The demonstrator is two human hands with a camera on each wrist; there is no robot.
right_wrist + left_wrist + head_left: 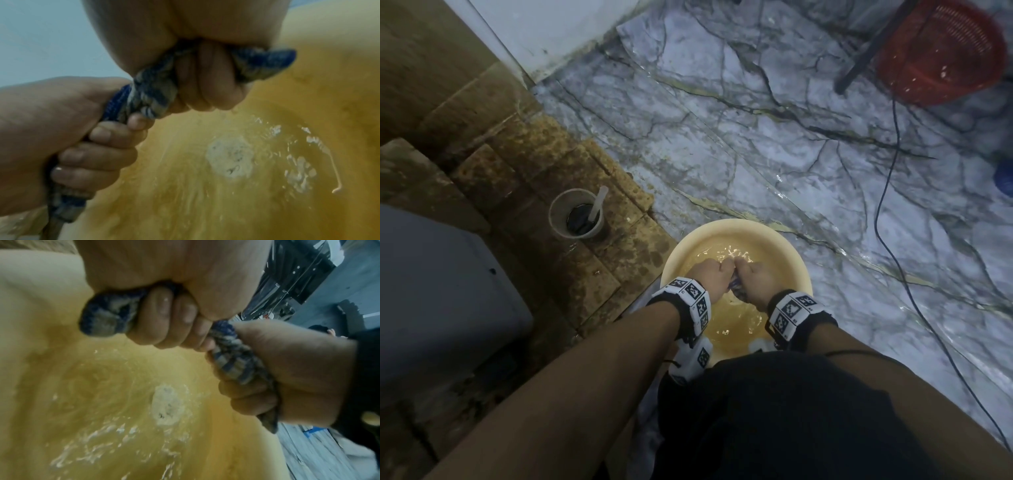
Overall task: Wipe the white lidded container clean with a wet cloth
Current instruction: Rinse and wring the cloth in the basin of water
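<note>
A twisted blue-and-white cloth (736, 289) is held over a yellow basin (722, 226) of rippling water. My left hand (710, 274) grips one end and my right hand (755, 279) grips the other, fists almost touching. In the left wrist view the left hand (164, 318) curls round the cloth (232, 356), with the right hand (298, 369) clenched beside it. In the right wrist view drops fall from the right hand (209, 84); the wrung cloth (152, 91) runs down into the left hand (72, 129). A large pale box (431, 291) stands at the left; I cannot tell if it is the container.
A plastic cup (577, 214) with dark liquid and a white stick stands on stained brown tiles left of the basin. A red basket (941, 51) and a dark pole (869, 51) are at the far right. A black cable (887, 205) crosses the wet marble floor.
</note>
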